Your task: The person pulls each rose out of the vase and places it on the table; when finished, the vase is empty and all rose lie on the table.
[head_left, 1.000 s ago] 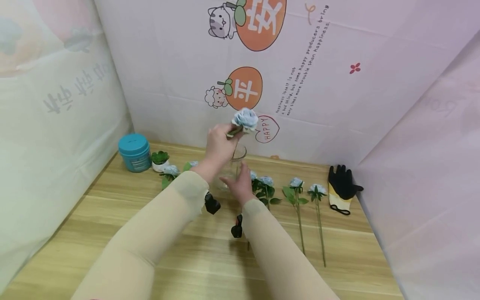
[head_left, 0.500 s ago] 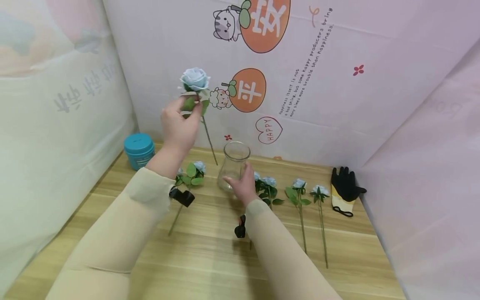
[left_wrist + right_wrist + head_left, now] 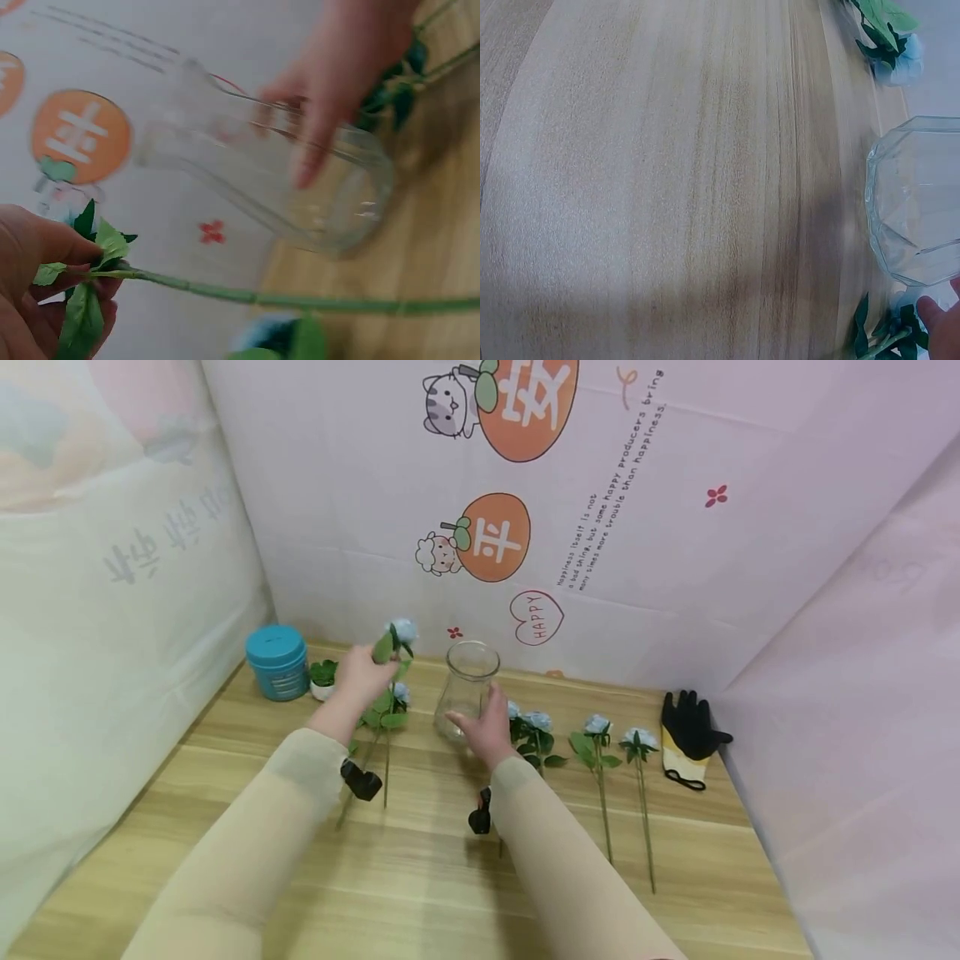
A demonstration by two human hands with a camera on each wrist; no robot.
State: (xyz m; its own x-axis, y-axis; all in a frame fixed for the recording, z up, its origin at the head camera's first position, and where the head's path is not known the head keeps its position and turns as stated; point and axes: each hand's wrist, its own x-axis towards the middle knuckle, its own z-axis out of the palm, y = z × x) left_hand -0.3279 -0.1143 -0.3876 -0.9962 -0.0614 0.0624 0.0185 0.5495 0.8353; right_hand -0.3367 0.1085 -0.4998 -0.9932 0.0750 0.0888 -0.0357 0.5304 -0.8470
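My left hand (image 3: 363, 677) pinches a light blue artificial rose (image 3: 405, 630) by its green stem, just under the bloom. Left of the vase, its stem hangs down near the table, and the left wrist view shows thumb and fingers among the leaves (image 3: 81, 319). My right hand (image 3: 489, 731) holds a clear glass vase (image 3: 456, 700) low on its right side. The vase stands upright with no stem in it. Behind the held flower lies another blue rose (image 3: 392, 721), partly covered by it.
Several blue roses, one of them this rose (image 3: 597, 727), lie right of the vase. A black and yellow work glove (image 3: 686, 735) is at the far right. At the back left stand a blue-lidded tub (image 3: 277, 664) and a small potted succulent (image 3: 324, 677). Cloth walls surround the wooden table (image 3: 420, 877).
My left hand has drawn the rose from above the vase up to the left, then lowered it toward the table left of the vase. My right hand stays on the vase.
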